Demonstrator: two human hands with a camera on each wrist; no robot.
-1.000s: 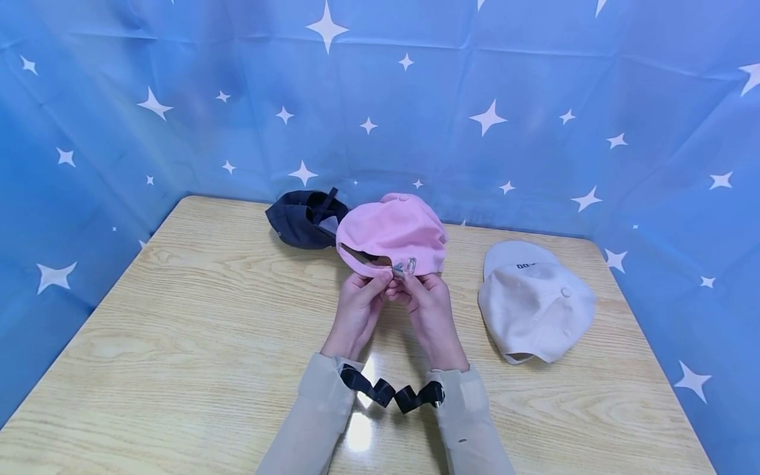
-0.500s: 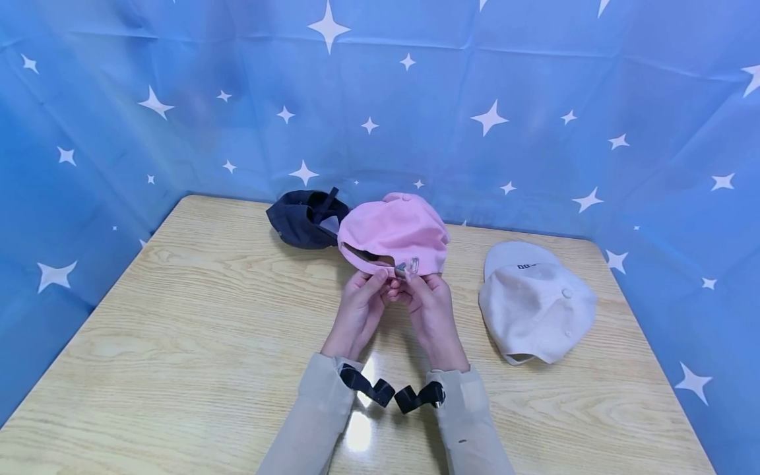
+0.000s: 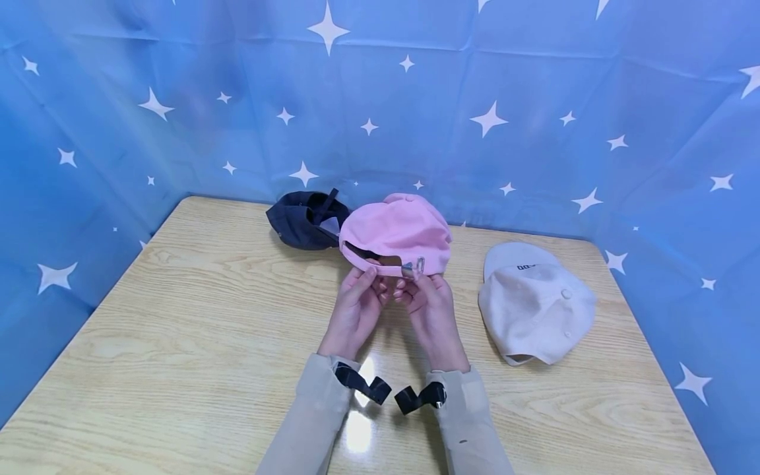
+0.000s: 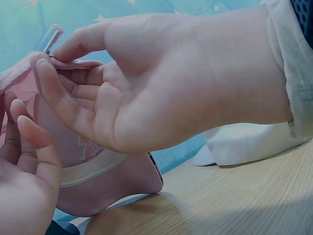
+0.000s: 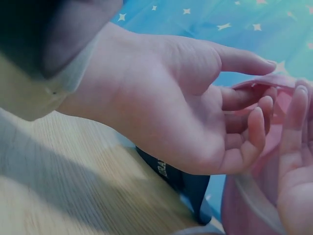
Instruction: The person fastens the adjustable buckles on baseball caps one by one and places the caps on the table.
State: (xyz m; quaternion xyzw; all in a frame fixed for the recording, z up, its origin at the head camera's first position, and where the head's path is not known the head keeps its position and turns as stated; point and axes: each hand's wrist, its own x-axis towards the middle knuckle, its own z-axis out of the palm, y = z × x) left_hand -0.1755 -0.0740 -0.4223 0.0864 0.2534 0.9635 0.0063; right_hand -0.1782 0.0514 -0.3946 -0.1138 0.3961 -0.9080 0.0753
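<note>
A pink baseball cap is held with its back opening facing me and its visor pointing down in the left wrist view. My left hand pinches the pink back strap between thumb and fingers. To its right, my right hand pinches the cap's lower edge beside the metal buckle, its thumb just under the small metal slot. The other fingers of both hands curl loosely below the strap. In the right wrist view, the left thumb lies along the strap's edge.
A navy cap lies behind and left of the pink cap, partly overlapped by it. On the right rests a beige cap with a light grey visor. The wooden table ends at a blue star-patterned curtain.
My hands have drawn apart, the left sliding left along the strap. The pink cap has shifted slightly to the right, and more of the strap and buckle shows. The other caps stay put.
</note>
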